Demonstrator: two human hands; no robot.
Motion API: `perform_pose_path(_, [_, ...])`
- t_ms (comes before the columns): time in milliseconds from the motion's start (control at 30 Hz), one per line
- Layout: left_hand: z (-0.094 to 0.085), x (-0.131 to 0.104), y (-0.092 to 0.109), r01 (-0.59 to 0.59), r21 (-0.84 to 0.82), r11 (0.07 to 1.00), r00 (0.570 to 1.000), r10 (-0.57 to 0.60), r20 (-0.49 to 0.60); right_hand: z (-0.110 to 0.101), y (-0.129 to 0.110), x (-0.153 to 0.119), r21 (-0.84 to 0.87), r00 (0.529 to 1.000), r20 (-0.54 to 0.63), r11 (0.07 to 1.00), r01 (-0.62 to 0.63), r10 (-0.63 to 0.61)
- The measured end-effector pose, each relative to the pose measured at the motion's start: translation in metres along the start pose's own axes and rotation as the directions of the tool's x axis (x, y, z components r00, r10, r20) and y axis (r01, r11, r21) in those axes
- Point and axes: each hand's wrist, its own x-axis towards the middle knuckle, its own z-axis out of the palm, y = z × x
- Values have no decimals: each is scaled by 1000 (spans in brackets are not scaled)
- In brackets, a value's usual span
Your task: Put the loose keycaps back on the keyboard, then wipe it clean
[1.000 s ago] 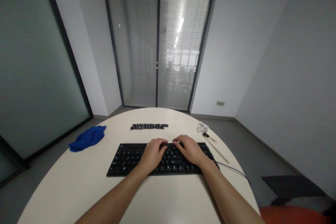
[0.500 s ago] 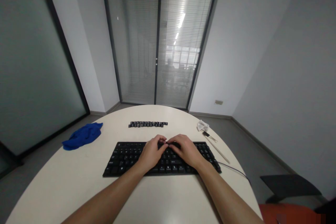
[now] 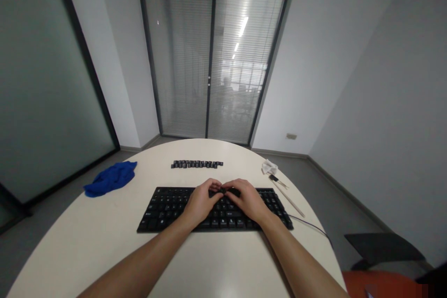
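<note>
A black keyboard (image 3: 164, 212) lies flat on the pale round table (image 3: 209, 265). Over its upper middle rows, my left hand (image 3: 201, 200) and my right hand (image 3: 246, 199) meet with curled fingers and thumbs. Between their fingertips shows a small black keycap (image 3: 223, 190), partly hidden; whether it sits in the keyboard or is off it I cannot tell. Farther back, several loose black keycaps (image 3: 195, 164) stand lined up in two rows.
A crumpled blue cloth (image 3: 111, 179) lies at the left of the table. On the right are a crumpled white tissue (image 3: 269, 167), a small black-headed tool (image 3: 275, 179), a thin pale stick (image 3: 293, 203) and the keyboard's cable (image 3: 310, 225). A chair (image 3: 384, 247) stands at lower right.
My fingertips have shifted slightly around the keycap, and a little more of it shows between them. The view has tilted slightly; the table things lie as before.
</note>
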Motion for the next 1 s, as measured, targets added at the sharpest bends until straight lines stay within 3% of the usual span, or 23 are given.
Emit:
perform_pose_path(500, [-1, 0, -3, -6, 19, 1000, 1000, 6, 9, -2, 2, 0, 48, 998, 4, 997, -64, 64])
perform_pose_path(1000, [-2, -3, -1, -38, 252, 967, 998, 23, 63, -2, 5, -1, 57, 995, 46, 995, -87, 85])
